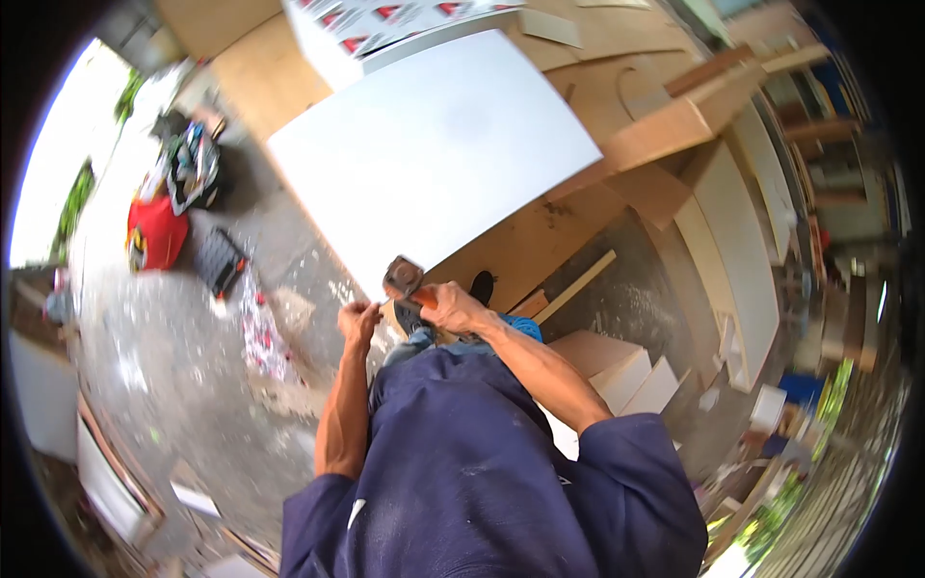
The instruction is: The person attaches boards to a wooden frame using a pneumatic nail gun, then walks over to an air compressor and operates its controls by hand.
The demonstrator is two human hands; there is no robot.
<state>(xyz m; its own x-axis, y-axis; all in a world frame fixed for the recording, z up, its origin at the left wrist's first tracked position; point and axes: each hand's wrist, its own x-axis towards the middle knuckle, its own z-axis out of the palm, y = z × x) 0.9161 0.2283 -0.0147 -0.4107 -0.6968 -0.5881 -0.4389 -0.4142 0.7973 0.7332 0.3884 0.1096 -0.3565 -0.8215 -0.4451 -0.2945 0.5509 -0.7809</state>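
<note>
A large white panel lies flat on a brown wooden sheet in front of me. At its near corner, my right hand is wrapped round the orange handle of a hammer, whose head is just left of the hand. My left hand is pinched closed beside the hammer head, near the panel's corner. Something small and thin shows at its fingertips, too small to name.
A red bag, a dark bag of items and a black case stand on the floor at the left. Long boards lean at the right. Cut wooden pieces lie near my right side.
</note>
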